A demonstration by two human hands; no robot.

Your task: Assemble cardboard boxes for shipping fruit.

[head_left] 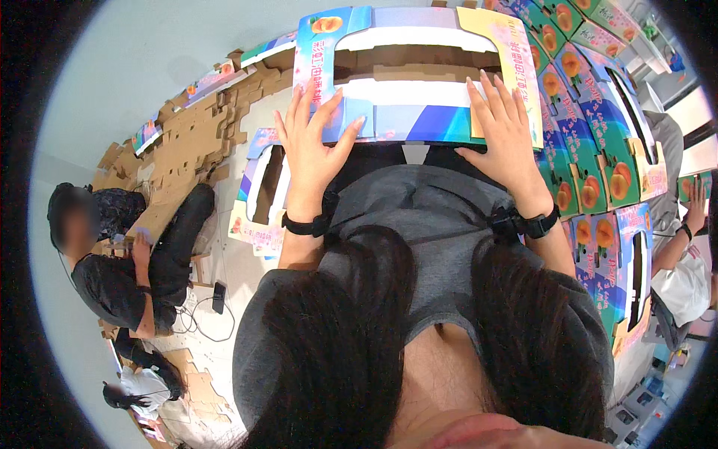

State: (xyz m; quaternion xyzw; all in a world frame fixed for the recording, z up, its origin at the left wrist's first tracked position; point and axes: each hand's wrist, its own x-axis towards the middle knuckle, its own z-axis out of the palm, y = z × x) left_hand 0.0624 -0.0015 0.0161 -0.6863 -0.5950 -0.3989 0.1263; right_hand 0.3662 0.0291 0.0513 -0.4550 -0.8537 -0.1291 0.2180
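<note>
A printed fruit carton (400, 123) rests across my lap, with blue, white and yellow panels and a peach picture at its far left corner. A wide cut-out in its upper face shows the brown cardboard inside. My left hand (313, 146) lies on the blue near-left corner, fingers spread. On the yellow near-right part my right hand (505, 138) rests flat, its fingers stretched out and the thumb apart. Neither hand grips anything. Both wrists wear black bands.
Another carton (258, 202) stands beside my left forearm. Stacked finished cartons (591, 142) rise close on my right. Flattened brown cardboard (187, 142) spreads over the floor at left. Two people (112, 288) sit at left; another person (684, 280) is at right, touching a carton. A cable (198, 318) lies on the floor.
</note>
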